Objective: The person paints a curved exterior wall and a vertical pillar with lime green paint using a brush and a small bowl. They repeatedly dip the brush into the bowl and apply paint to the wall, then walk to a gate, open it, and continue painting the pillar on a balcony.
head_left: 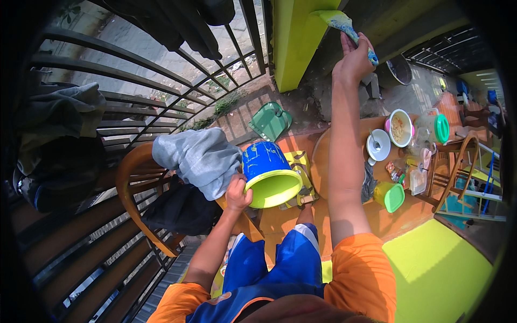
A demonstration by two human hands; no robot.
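Note:
My right hand (355,56) is raised high at the end of an outstretched arm, closed round the handle of a paintbrush (344,24). Yellow-green paint covers the bristles, which meet the side of a yellow-green pillar (293,46); the handle is blue and spattered. Lower down, my left hand (238,192) grips the rim of a blue bucket (265,156) tilted toward me. Its inside and rim are coated with yellow-green paint, and drips mark its outer wall.
Dark metal railings (177,91) run along the left. A wooden chair (129,188) carries a grey cloth (196,161) and a black cloth (180,210). Bowls (378,144) and plastic containers (389,196) cover the orange surface to my right. A green dustpan (271,121) lies beyond the bucket.

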